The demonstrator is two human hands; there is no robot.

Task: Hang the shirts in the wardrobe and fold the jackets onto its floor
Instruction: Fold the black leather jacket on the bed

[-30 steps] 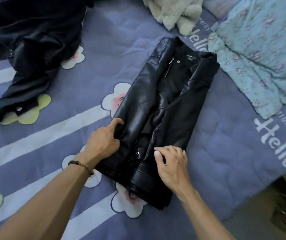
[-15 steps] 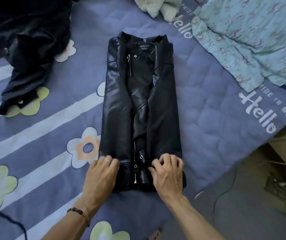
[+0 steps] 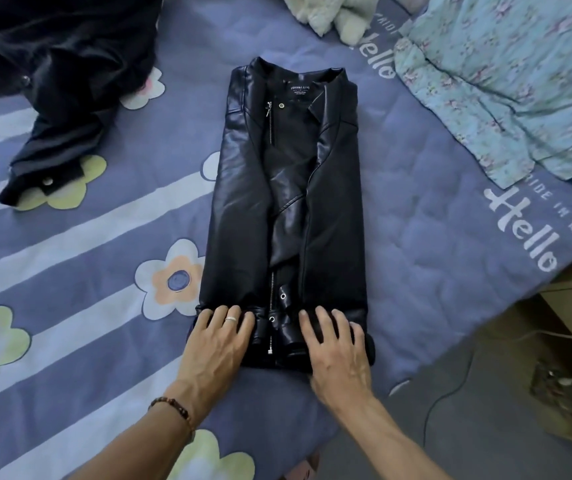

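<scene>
- Since half a second ago, little has shifted in the head view: both hands have stayed at the near hem of the black leather jacket (image 3: 288, 216), and their fingers have flattened out over the rolled bottom edge.
- Left hand (image 3: 217, 344) lies palm down on the jacket's near left corner, fingers straight and slightly spread, pressing the hem; a ring sits on one finger and a beaded bracelet (image 3: 173, 408) circles the wrist.
- Right hand (image 3: 338, 351) lies palm down on the near right corner, fingers straight and a little apart, resting on the hem without curling round it.
- Between the two hands the zipper's lower end and two metal snaps show.
- Folded into a long narrow panel with its sides turned in, the jacket lies flat on the blue flowered bedspread (image 3: 87, 271), collar at the far end, label visible inside the neck.
- Another dark garment (image 3: 59, 81) lies crumpled at the far left of the bed, well apart from the jacket, one cuff with a snap reaching toward a green flower.
- A pale blue floral cloth (image 3: 506, 81) lies at the far right, near the jacket's collar end but not touching it.
- A fluffy off-white item (image 3: 333, 12) sits at the top edge, beyond the collar.
- At the right, past the bed's edge, a cable (image 3: 450, 389) trails over the floor.
</scene>
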